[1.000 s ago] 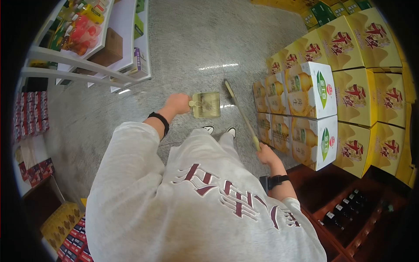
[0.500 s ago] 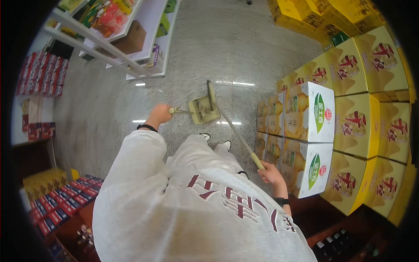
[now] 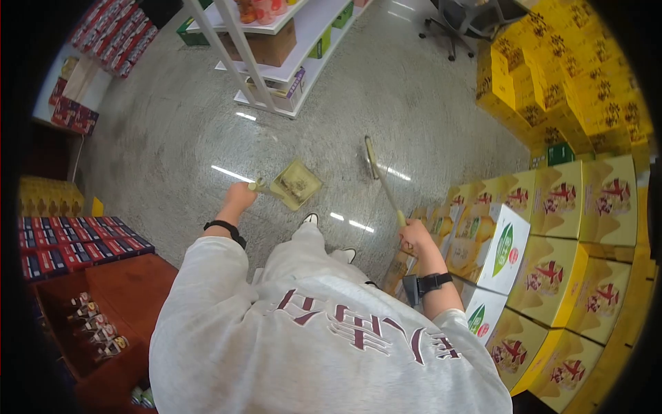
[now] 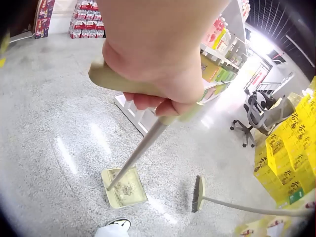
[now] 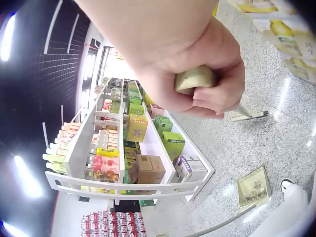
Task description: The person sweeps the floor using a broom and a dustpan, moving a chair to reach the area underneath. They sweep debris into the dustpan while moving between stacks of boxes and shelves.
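Pale yellow-green plastic makes up the dustpan point(image 3: 298, 185), low at the grey floor point(image 3: 400, 90) just ahead of the person's shoes point(image 3: 310, 219), with dark specks in its tray. The left hand point(image 3: 238, 198) grips its long handle point(image 4: 141, 150). Well apart, to the dustpan's right, the broom point(image 4: 200, 194) slants with its bristles near the floor; the right hand point(image 3: 416, 237) is wrapped round its upper end, near stacked cartons point(image 3: 555, 200).

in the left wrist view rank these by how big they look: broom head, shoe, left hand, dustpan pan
1. left hand, helped by being closest to the camera
2. dustpan pan
3. broom head
4. shoe, partly covered by the trouser leg
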`<action>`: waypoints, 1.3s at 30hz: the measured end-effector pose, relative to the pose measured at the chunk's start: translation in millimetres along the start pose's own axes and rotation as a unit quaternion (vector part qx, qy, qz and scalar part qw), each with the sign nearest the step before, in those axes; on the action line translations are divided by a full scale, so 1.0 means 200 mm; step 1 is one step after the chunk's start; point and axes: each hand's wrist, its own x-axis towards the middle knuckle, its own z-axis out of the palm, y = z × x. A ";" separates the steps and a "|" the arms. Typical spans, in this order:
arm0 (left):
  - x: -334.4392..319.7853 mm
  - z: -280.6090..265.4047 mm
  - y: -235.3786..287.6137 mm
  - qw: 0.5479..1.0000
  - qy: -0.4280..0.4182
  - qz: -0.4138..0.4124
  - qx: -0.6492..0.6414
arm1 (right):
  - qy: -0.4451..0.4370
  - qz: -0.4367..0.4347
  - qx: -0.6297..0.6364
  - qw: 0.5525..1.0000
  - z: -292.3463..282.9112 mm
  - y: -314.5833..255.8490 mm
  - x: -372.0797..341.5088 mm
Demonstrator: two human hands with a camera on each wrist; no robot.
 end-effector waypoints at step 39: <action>0.18 -0.15 -0.30 0.997 -0.062 0.048 -0.017 | -0.193 0.030 -0.168 0.966 0.55 -0.57 0.18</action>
